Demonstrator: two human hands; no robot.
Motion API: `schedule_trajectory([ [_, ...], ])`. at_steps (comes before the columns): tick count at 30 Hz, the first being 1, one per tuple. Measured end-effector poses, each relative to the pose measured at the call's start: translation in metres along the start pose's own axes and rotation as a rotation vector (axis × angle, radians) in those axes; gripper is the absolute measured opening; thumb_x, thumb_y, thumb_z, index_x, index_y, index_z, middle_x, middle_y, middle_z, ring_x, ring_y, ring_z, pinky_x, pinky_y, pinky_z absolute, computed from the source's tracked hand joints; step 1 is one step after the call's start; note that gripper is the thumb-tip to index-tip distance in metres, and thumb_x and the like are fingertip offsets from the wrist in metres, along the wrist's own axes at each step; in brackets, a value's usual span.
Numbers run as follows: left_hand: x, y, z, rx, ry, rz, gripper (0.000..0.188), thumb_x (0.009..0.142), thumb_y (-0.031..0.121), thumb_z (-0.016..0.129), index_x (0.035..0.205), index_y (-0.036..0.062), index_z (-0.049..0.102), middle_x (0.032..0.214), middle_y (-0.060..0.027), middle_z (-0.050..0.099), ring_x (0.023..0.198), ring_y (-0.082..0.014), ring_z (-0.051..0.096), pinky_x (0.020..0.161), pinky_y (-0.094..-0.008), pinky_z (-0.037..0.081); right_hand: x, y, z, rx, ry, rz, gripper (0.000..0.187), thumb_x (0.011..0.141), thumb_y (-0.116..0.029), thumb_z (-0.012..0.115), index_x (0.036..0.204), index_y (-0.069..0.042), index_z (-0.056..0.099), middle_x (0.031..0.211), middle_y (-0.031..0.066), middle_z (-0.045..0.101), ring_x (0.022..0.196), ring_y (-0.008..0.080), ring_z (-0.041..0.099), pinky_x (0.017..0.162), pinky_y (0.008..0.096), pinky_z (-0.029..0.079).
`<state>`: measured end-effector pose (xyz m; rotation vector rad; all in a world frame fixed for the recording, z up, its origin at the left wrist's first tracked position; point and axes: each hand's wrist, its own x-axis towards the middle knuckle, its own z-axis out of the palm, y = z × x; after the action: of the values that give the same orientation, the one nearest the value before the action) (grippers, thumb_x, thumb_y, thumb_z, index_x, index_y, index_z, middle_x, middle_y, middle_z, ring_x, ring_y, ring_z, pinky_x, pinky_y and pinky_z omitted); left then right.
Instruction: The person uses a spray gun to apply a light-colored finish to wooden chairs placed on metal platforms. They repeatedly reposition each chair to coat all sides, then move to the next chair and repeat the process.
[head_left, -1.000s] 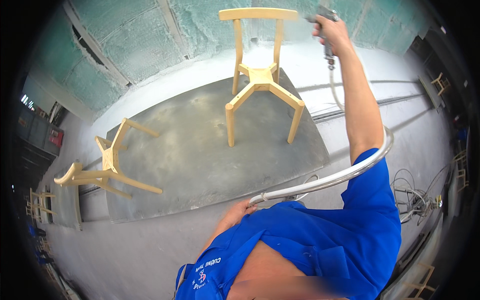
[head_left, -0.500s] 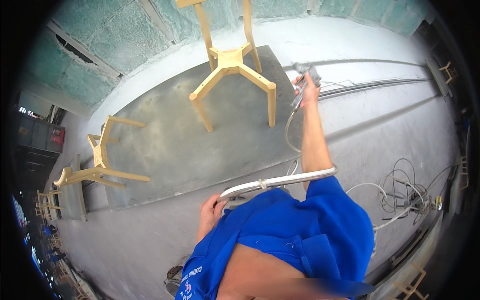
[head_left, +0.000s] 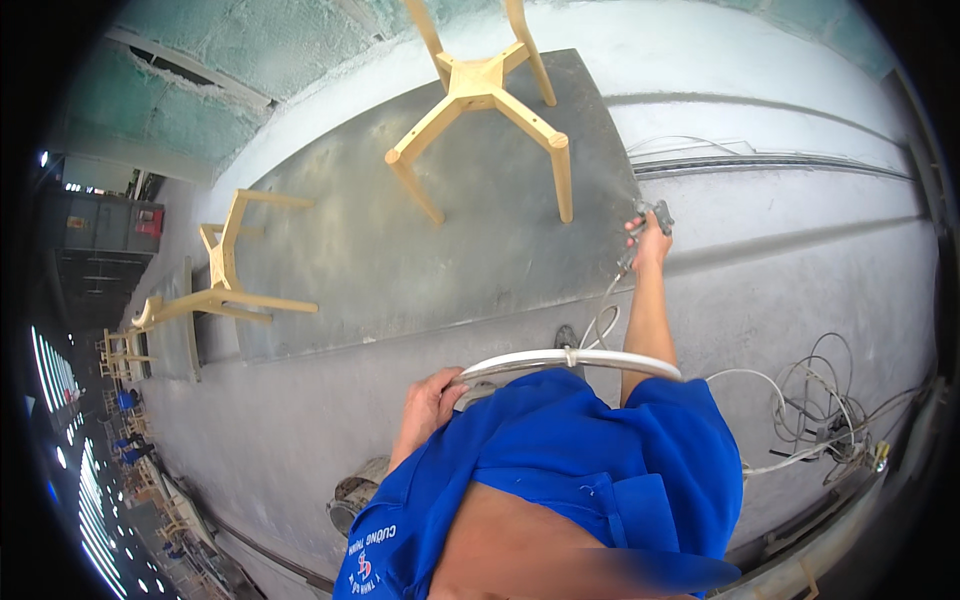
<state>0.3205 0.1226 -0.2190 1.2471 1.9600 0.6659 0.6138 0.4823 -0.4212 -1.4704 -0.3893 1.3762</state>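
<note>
My right hand (head_left: 651, 246) is closed around a metal spray gun (head_left: 657, 214), held out past the right edge of a dark flat panel (head_left: 350, 260). A thin hose hangs from the gun. At my waist, my left hand (head_left: 428, 405) grips a white hose (head_left: 520, 357) and a greyish one bundled with it; they bow across my front toward my right arm. A pale wooden chair frame (head_left: 476, 82), without a seat, stands on the panel, its top cut off by the picture's edge. A second chair frame (head_left: 222, 265) lies tipped over at the panel's left end.
Coiled hoses (head_left: 815, 400) lie on the floor to my right. Beyond the panel is a white-coated floor and a greenish coated wall (head_left: 290, 60). A floor track (head_left: 770, 165) runs off right. More chair frames (head_left: 125, 355) stand far left.
My right hand has drawn the spray gun back toward me, farther from the standing chair frame. The whole view has shifted, and my left hand still grips the hoses.
</note>
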Motion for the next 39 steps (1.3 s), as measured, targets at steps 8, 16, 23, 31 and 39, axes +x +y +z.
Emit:
schedule_trajectory([
  [8, -0.013, -0.043, -0.028, -0.029, -0.064, 0.054, 0.023, 0.091, 0.017, 0.075, 0.111, 0.0074, 0.072, 0.098, -0.0157, 0.075, 0.086, -0.0351, 0.072, 0.075, -0.0399, 0.056, -0.133, 0.057, -0.025, -0.136, 0.065, -0.038, 0.025, 0.101, -0.024, 0.059, 0.122, -0.009, 0.055, 0.085, 0.0045, 0.064, 0.069, 0.0160, 0.067, 0.046, 0.0302, 0.043],
  [16, -0.102, -0.176, -0.085, -0.178, 0.105, 0.143, 0.017, 0.090, 0.005, 0.075, 0.106, 0.0012, 0.073, 0.090, -0.0153, 0.075, 0.080, -0.0242, 0.069, 0.076, -0.0337, 0.054, -0.255, 0.073, 0.062, -0.144, -0.007, -0.361, 0.026, 0.101, -0.022, 0.060, 0.123, -0.007, 0.059, 0.088, 0.0051, 0.066, 0.073, 0.0149, 0.068, 0.044, 0.0270, 0.044],
  [23, -0.138, -0.243, -0.153, -0.181, 0.066, 0.171, 0.023, 0.088, 0.012, 0.077, 0.109, 0.0035, 0.073, 0.097, -0.0175, 0.075, 0.087, -0.0325, 0.074, 0.075, -0.0363, 0.056, -0.304, 0.102, 0.129, 0.075, -0.223, -0.378, 0.024, 0.102, -0.024, 0.059, 0.118, -0.006, 0.061, 0.087, 0.0058, 0.066, 0.073, 0.0165, 0.069, 0.043, 0.0285, 0.044],
  [31, -0.113, -0.230, -0.197, 0.056, 0.139, 0.220, 0.028, 0.088, 0.017, 0.078, 0.111, 0.0030, 0.073, 0.093, -0.0188, 0.074, 0.081, -0.0336, 0.073, 0.073, -0.0374, 0.057, -0.207, 0.222, 0.181, 0.419, -0.101, -0.056, 0.030, 0.107, -0.034, 0.048, 0.116, -0.009, 0.061, 0.090, 0.0035, 0.065, 0.076, 0.0156, 0.067, 0.048, 0.0272, 0.042],
  [39, -0.062, -0.237, -0.203, 0.111, -0.097, 0.054, 0.027, 0.090, 0.021, 0.077, 0.112, 0.0069, 0.072, 0.096, -0.0168, 0.075, 0.085, -0.0349, 0.073, 0.073, -0.0404, 0.058, -0.104, 0.282, 0.239, 0.727, -0.136, -0.003, 0.034, 0.107, -0.041, 0.048, 0.115, -0.010, 0.061, 0.092, 0.0035, 0.064, 0.079, 0.0147, 0.065, 0.048, 0.0262, 0.042],
])
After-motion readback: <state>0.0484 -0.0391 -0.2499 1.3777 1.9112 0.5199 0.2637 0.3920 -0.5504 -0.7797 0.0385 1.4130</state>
